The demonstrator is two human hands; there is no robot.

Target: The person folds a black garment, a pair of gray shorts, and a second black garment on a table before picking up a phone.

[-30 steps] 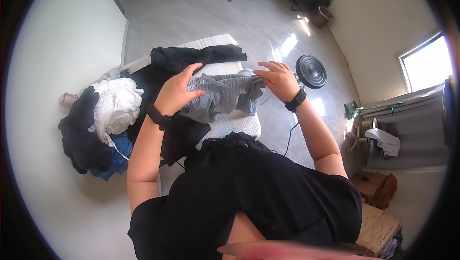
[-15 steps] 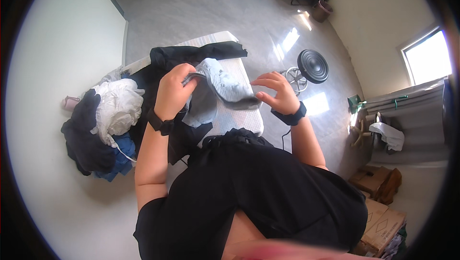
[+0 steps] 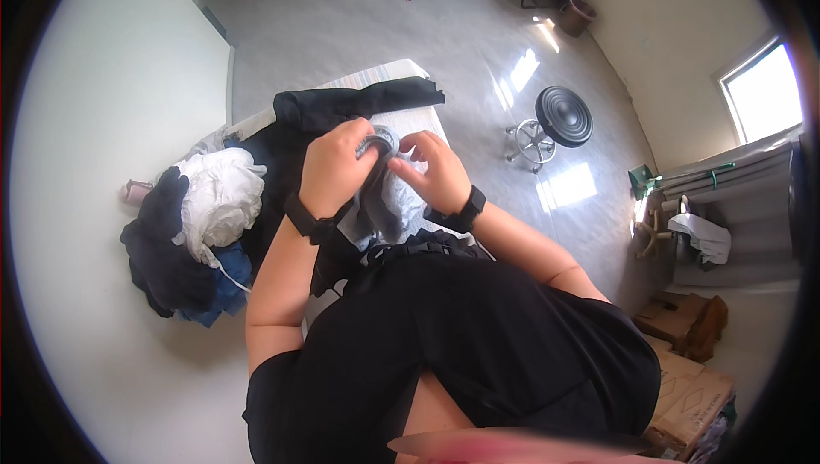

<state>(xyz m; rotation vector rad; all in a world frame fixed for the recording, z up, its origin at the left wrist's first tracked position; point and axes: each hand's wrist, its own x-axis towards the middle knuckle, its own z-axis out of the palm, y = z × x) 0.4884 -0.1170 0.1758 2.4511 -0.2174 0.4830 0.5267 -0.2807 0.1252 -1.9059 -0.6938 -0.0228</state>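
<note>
Between my hands is a light blue garment [image 3: 405, 199] with a dark grey side, its edge curled into a loop at the top and the rest hanging toward me. My left hand [image 3: 336, 171] is closed on the left of that edge. On the other side of the loop, my right hand [image 3: 438, 177] pinches the edge between thumb and fingers. Behind them, a rolled or folded black garment [image 3: 342, 103] lies across the far part of a white padded board [image 3: 408, 71]. What kind of garment I hold does not show clearly.
Left of the board are heaped clothes: a white garment [image 3: 224, 195], a black one [image 3: 162, 250] and a blue one [image 3: 224, 293]. A round black stool [image 3: 564, 116] stands on the floor to the right. Cardboard boxes [image 3: 688, 396] are stacked at lower right.
My right hand has moved left and taken hold of the light blue garment's edge. The edge, stretched out rightward before, is now curled between both hands.
</note>
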